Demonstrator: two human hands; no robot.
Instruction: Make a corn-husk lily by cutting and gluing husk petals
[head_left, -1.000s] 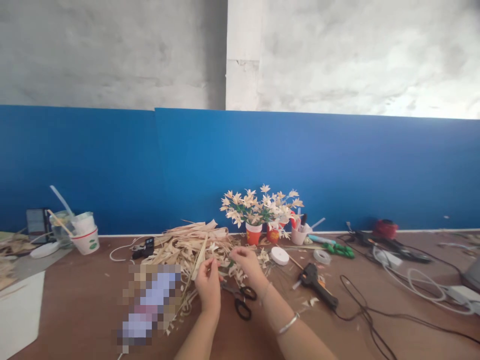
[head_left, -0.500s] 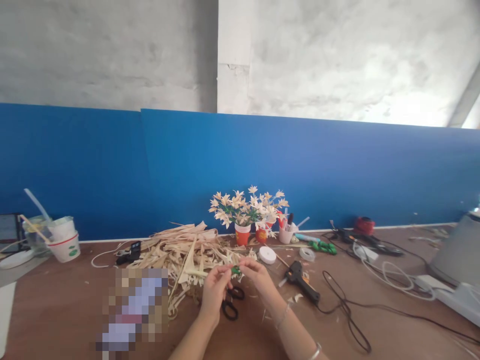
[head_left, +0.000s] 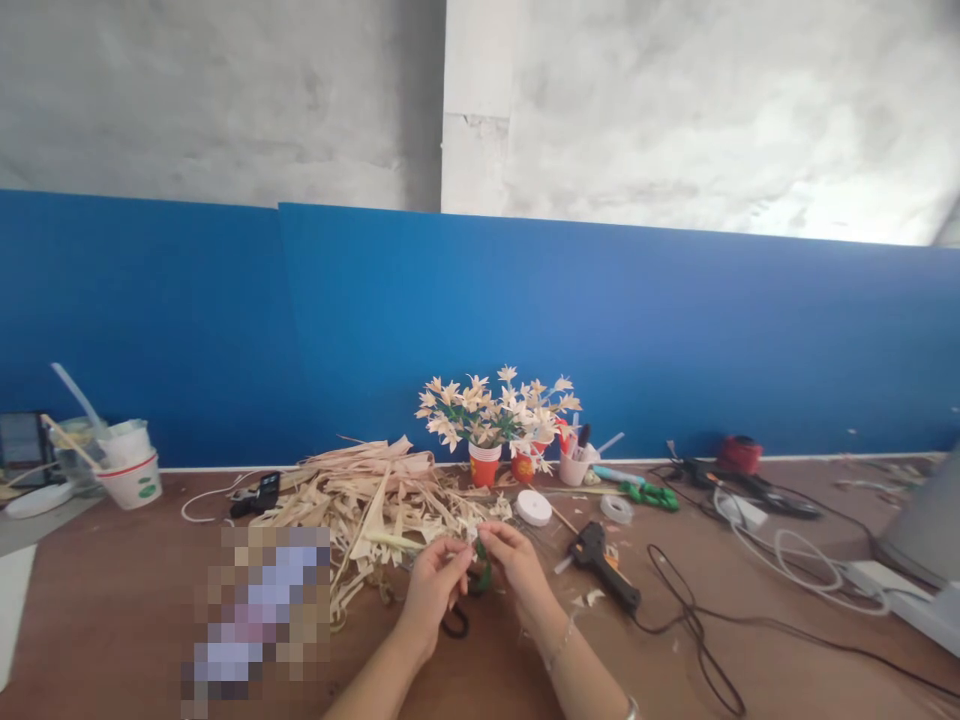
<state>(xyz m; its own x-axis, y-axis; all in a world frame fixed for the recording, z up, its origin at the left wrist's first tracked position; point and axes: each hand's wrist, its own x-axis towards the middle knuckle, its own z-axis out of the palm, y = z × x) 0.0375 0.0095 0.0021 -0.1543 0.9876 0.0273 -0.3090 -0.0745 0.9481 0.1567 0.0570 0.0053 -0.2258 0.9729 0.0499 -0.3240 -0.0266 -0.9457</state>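
Observation:
Above the brown table, my left hand [head_left: 433, 592] and my right hand [head_left: 517, 566] meet with their fingertips close together. A thin green strip [head_left: 482, 570] hangs down from the pinched thumb and forefinger of my right hand. My left hand is closed in a pinch just beside the strip; what lies inside its fingers is too small and covered to name. Black-handled scissors [head_left: 455, 624] lie beneath my hands, mostly hidden by my left hand. Behind my fingertips spreads a heap of dry, pale husk strips [head_left: 375, 500].
Red paper cups [head_left: 484, 468] at the back hold pale flowers [head_left: 480, 405]. A white roll [head_left: 533, 507], a clear tape roll [head_left: 616, 509] and a glue gun [head_left: 600, 565] with a looping cord lie to the right. At left stands a white bucket [head_left: 133, 482]; a blue partition [head_left: 375, 320] runs behind.
The green strip was bunched between my fingertips and now hangs below them. My left hand has shifted slightly, covering more of the scissors. The camera view has tilted a little.

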